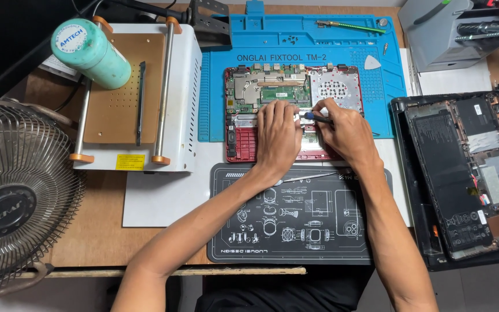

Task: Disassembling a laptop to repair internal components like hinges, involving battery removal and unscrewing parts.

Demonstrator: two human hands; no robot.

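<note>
both hands (310, 130) rest on the opened red laptop (244, 136), right gripping a screwdriver (317, 117).

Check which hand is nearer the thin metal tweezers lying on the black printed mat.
Left. The left hand rests on the opened red laptop, its wrist just above the tweezers; the right hand sits farther up and to the right, gripping a blue-tipped tool.

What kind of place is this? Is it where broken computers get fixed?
Most likely, yes: an electronics repair bench. A small red laptop lies opened on a blue repair mat, with both hands working on its insides. A second opened laptop waits on the right, and a white heated machine stands on the left.
</note>
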